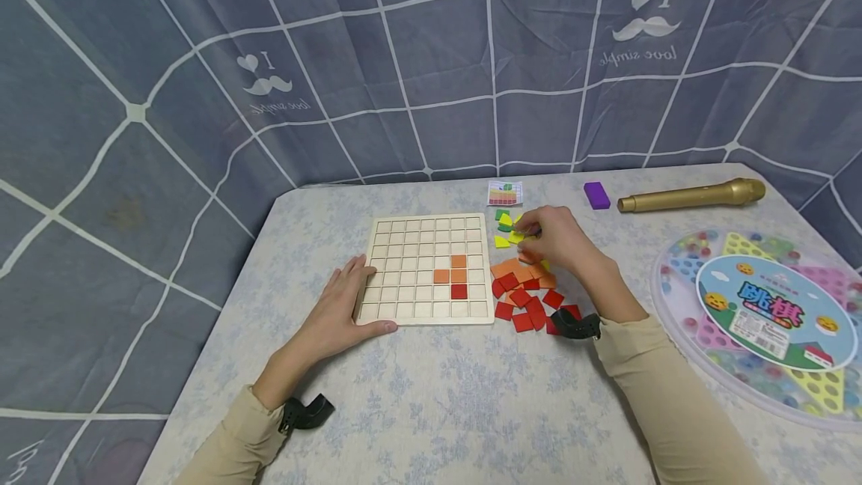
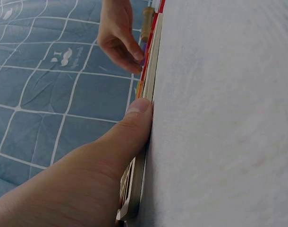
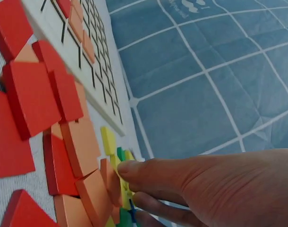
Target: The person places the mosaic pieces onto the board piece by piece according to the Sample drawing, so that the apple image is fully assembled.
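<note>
At eight o'clock on the board, the left grip rests relaxed against it, grasping nothing. Red tiles lie loose at four. Filling seems barely begun: four tiles (three orange, one red) are seated, most cells bare. Orange tiles lie at three; at two, the right grip curls over yellow tiles, and whether it pinches one I cannot tell.

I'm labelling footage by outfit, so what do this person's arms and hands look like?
The left sleeve and right sleeve are plain beige, ending short of the hands. At each cuff is a curved black device, left and right. The left hand and right hand are gloveless, with no rings that I can see.
</note>
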A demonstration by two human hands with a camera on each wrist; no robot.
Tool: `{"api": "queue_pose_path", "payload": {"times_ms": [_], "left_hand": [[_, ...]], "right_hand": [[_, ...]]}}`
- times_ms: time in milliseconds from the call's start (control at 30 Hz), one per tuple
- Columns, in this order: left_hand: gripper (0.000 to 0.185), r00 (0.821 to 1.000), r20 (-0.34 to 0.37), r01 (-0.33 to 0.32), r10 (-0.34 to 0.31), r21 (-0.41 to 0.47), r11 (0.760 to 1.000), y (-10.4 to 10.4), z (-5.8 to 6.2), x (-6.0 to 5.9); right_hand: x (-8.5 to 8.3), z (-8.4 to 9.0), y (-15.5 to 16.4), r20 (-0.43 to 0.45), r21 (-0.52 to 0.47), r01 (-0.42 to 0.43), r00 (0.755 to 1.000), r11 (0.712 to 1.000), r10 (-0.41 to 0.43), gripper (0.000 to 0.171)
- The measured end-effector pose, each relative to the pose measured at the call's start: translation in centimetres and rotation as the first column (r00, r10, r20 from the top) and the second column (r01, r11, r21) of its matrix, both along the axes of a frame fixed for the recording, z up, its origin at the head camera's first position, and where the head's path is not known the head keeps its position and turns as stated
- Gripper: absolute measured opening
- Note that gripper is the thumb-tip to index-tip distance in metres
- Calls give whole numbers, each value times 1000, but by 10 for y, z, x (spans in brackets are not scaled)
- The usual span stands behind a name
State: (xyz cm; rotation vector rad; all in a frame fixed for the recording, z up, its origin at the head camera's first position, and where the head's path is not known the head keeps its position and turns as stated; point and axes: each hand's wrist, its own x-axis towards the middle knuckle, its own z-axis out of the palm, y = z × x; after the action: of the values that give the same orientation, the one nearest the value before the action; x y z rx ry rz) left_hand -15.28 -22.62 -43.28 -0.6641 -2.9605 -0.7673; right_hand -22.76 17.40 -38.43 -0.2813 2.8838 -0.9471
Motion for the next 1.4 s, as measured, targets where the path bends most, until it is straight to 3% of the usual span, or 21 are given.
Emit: {"api": "queue_pose_path", "payload": {"times_ms": [367, 800, 1067, 1267, 1400], "left_hand": [[105, 1000, -3, -1, 1, -2, 1000, 0, 0, 0], [104, 1000, 0, -2, 2, -10, 1000, 1, 2, 1], [104, 1000, -1, 3, -3, -10, 1000, 2, 1, 0], [105, 1000, 8, 4, -4, -4, 1000, 2, 2, 1], [105, 1000, 16, -1, 1, -3, 1000, 1, 2, 1]], "right_hand": [[-1, -3, 5, 50, 42, 1, 999, 999, -3, 39], [11, 5, 1, 82, 82, -105, 992, 991, 98, 22], [13, 6, -9, -9, 41, -85, 996, 996, 86, 27], [13, 2, -38, -104, -62, -171, 981, 983, 164, 26], [11, -3, -61, -120, -89, -225, 970, 970, 214, 25]]}}
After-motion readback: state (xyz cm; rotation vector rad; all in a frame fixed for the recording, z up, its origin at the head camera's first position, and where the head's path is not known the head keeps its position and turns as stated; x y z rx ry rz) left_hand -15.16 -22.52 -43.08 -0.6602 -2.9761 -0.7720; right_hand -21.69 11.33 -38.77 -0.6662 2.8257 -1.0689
